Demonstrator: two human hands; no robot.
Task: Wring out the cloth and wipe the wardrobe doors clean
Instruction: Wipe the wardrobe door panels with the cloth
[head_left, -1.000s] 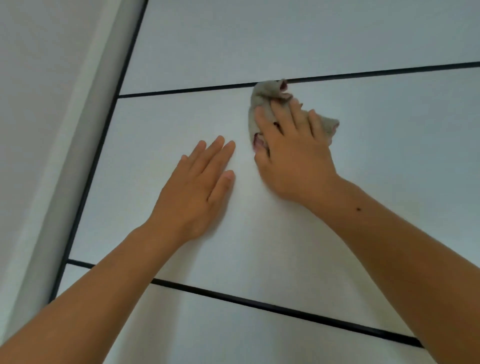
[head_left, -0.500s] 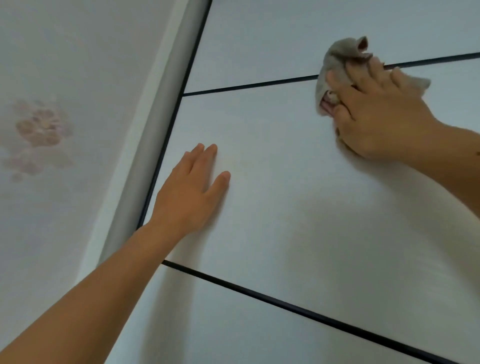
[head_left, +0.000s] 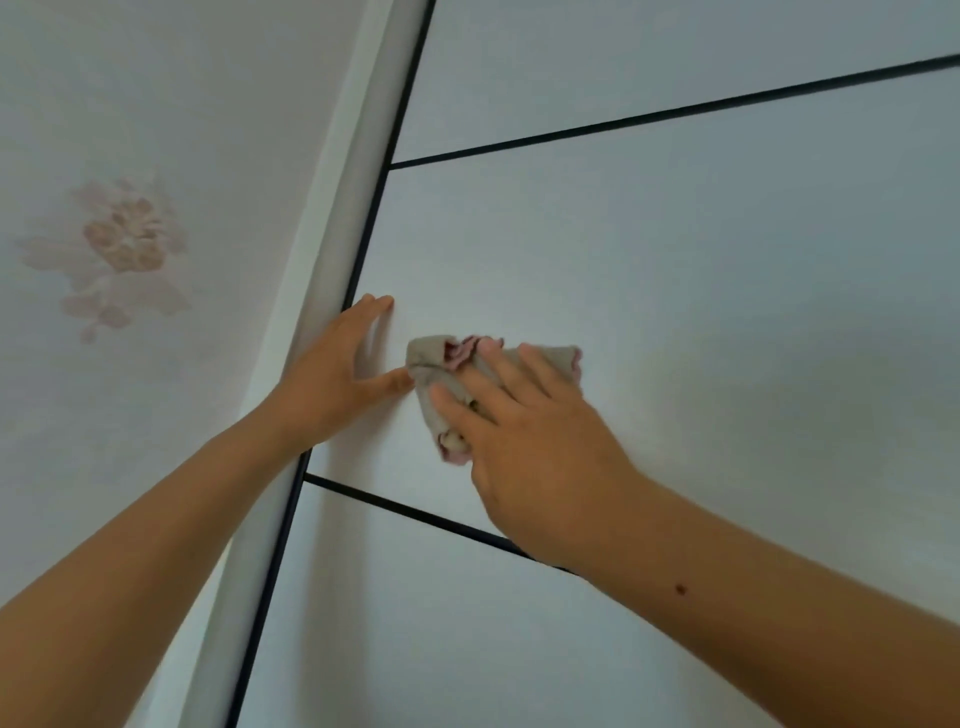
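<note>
Against the middle panel of the wardrobe door, near its left edge, my right hand presses the bunched cloth with fingers spread flat, not curled round it. My left hand lies open on the panel beside the frame, thumb touching the cloth. Held only by pressure, the cloth could slip and drop. I judge the thumb also blocks a leftward stroke, leaving the edge unwiped.

I can read no text, label, brand or number here, whether on the wardrobe door, the cloth or the wall.
</note>
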